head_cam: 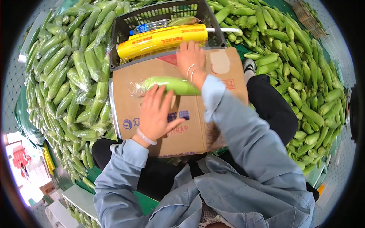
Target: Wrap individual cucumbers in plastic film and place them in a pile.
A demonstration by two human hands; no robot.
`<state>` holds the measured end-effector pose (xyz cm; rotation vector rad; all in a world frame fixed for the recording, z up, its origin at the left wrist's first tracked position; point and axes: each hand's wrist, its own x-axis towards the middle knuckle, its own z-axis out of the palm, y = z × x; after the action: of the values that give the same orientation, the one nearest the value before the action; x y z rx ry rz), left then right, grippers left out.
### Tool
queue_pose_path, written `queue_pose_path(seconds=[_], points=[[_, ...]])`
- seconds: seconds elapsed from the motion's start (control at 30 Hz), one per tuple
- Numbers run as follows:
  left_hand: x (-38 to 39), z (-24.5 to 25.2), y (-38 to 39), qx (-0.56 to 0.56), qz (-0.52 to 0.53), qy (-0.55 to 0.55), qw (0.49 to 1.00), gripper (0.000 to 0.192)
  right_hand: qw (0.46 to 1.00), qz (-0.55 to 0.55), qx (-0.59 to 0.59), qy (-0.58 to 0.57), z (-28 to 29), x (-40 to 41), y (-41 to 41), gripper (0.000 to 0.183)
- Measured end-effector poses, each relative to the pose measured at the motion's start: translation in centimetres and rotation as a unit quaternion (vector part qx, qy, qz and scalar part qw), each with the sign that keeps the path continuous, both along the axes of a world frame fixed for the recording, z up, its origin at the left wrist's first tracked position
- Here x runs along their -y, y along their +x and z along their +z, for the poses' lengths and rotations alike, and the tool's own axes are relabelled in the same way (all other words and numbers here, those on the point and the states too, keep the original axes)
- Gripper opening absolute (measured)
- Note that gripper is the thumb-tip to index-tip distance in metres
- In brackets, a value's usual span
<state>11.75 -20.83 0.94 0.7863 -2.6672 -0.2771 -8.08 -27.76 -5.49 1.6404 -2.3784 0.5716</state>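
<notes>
An ear of corn [172, 85] in its green husk lies across a cardboard box [182, 142]. Clear film bunches at its left end. My left hand [156, 112] is spread flat over the box, fingertips against the near side of the ear. My right hand [192, 61] reaches past the ear, its fingers at the near edge of a yellow roll of cling film [162, 41]. Whether those fingers pinch any film is not visible. The roll rests in a dark plastic crate [114, 54], a white rod sticking out at its right end.
Film-wrapped corn [82, 68] is heaped on the left. Unwrapped ears [299, 71] are piled on the right. Behind the roll, a plastic bottle [149, 27] and another ear [184, 21] lie in the crate. My legs [269, 105] flank the box.
</notes>
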Motion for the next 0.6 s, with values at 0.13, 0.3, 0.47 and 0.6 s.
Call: queue_pose_path(seconds=[0.13,0.3,0.47,0.6], points=[[6.8,-1.3,-1.6,0.031,-0.035,-0.027,0.999,0.092,0.995,0.046,0.038,0.076,3.6,4.6,-2.9,0.013],[13.8,-2.7,-5.0,0.063,-0.018,-0.017,0.998,0.064,0.916,0.115,0.018,0.384,3.1,6.7,-4.7,0.031],[7.7,-2.5,-4.1,0.078,0.010,0.065,0.995,0.043,0.941,0.107,-0.004,0.320,3.0,4.8,-3.1,0.026],[-0.6,0.1,-0.7,0.236,-0.102,0.230,0.939,0.051,0.960,0.105,-0.015,0.261,1.8,2.9,-2.6,0.024]])
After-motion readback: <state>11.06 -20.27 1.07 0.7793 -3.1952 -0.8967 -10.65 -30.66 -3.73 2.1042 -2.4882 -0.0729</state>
